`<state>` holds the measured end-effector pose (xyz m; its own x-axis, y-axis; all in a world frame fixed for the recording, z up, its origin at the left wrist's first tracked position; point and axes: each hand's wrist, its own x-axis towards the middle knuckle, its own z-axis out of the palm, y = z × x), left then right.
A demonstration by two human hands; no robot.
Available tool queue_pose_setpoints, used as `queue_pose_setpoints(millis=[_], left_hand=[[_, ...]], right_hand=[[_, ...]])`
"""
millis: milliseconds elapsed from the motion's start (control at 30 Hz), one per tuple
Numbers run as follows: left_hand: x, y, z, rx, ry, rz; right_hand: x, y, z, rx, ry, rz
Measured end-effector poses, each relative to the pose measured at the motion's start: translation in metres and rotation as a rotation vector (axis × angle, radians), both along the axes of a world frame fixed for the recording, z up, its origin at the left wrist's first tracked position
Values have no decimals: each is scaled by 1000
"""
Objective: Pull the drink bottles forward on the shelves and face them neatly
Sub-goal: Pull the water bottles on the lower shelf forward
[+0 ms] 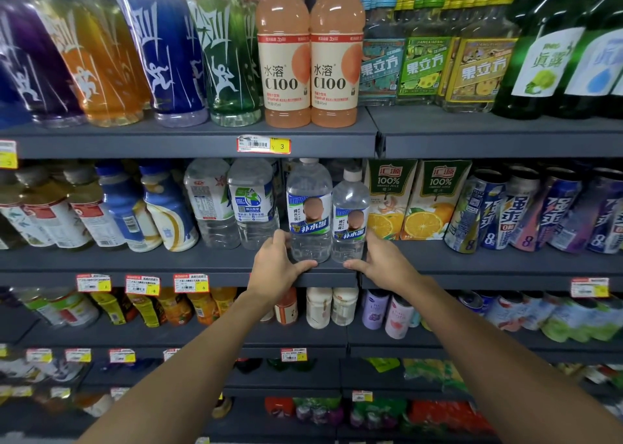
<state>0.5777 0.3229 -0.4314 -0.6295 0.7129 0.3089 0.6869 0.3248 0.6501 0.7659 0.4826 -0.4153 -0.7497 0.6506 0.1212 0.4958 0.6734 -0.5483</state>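
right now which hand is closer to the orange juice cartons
Right. The right hand holds the shorter clear bottle just left of the orange juice cartons; the left hand is farther off, on the taller clear bottle.

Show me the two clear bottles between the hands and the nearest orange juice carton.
taller clear bottle [308, 228]: head view, blue label.
shorter clear bottle [350, 232]: head view, blue label.
orange juice carton [387, 191]: head view, front face.
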Motion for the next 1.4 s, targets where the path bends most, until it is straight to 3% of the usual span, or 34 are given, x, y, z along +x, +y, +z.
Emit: queue_pose_setpoints(millis=[733,867,967,1067,1200,1400], left_hand=[[14,-3,7,-59,18,36],[9,-10,15,-120,39,-19],[-3,-26,16,-60,39,-35],[-22,-44,15,40,83,-14],[-55,-66,17,122,128,77],[-97,-86,19,204,57,216]], right_hand=[[-2,-10,7,-21,-4,-65],[2,-14,4,48,-2,-155],[5,-18,1,69,35,-224],[4,-29,-2,78,122,-337],[-17,-63,-6,138,408,-506],[-85,-117,-7,159,575,-600]])
